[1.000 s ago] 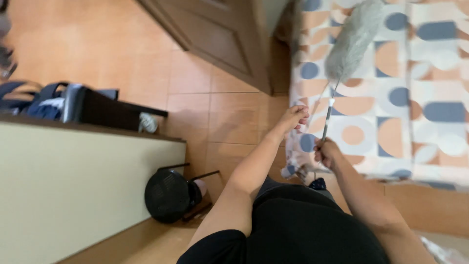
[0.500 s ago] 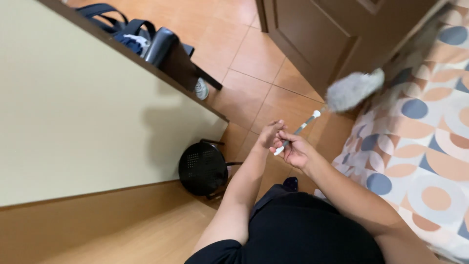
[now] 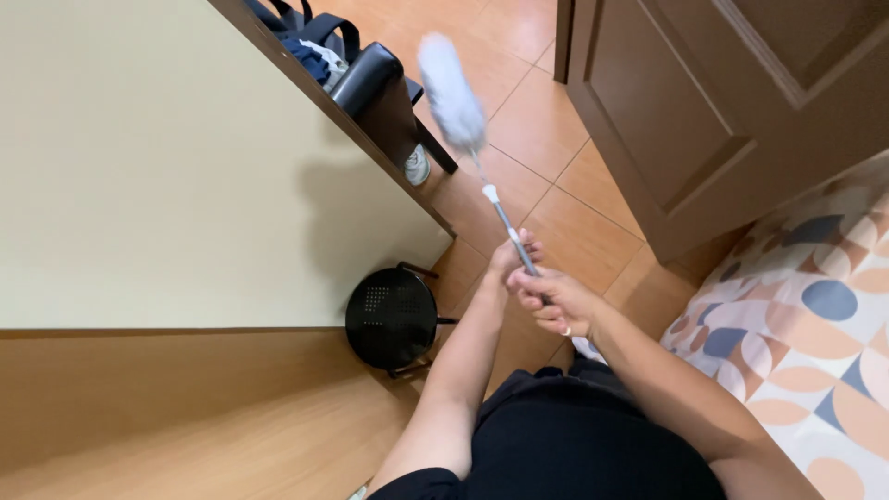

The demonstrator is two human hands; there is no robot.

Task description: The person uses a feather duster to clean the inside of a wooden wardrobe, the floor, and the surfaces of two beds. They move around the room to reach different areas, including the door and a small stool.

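An orange tiled floor (image 3: 565,231) runs between a pale worktop (image 3: 167,167), a brown wooden door (image 3: 704,120) and a bed with a patterned cover (image 3: 815,324). Both hands grip a duster's grey handle (image 3: 515,239): the right hand (image 3: 554,300) is curled tight around its lower end, the left hand (image 3: 511,256) wrapped just above. The fluffy duster head (image 3: 451,91) tilts up over the floor beside the worktop's corner. A round black stool (image 3: 393,317) stands below.

One duster (image 3: 451,91), held by two hands, left (image 3: 512,256) and right (image 3: 554,302); one black stool (image 3: 392,318); one wooden door (image 3: 704,111); one patterned bedspread (image 3: 806,315).
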